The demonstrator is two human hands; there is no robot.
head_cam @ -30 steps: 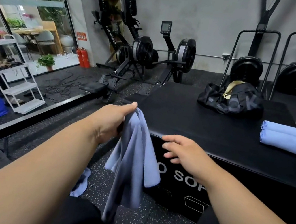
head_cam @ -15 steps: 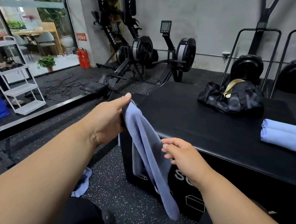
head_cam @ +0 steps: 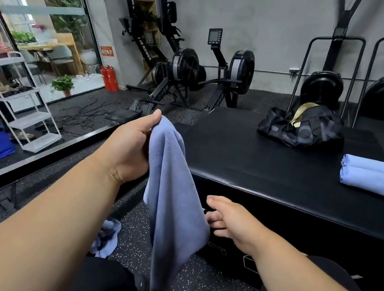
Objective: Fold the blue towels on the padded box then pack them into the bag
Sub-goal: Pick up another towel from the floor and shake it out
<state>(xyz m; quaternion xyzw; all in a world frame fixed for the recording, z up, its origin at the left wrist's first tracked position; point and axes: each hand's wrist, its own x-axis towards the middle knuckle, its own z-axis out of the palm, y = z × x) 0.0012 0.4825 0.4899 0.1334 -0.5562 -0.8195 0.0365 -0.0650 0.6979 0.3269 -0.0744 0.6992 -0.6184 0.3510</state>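
Towels are what we are handling, and one crumpled blue towel point(head_cam: 105, 237) is lying on the floor at the far left. Our left hand point(head_cam: 128, 146) is pinching the hanging towel point(head_cam: 173, 199) by its top edge; the cloth is dropping straight down below this grip, in front of the padded box point(head_cam: 270, 162). Our right hand point(head_cam: 232, 221) is reaching with relaxed fingers to the towel's side edge, holding nothing. Farther right, the bag point(head_cam: 303, 129) and two folded towels point(head_cam: 370, 175) are resting on the box.
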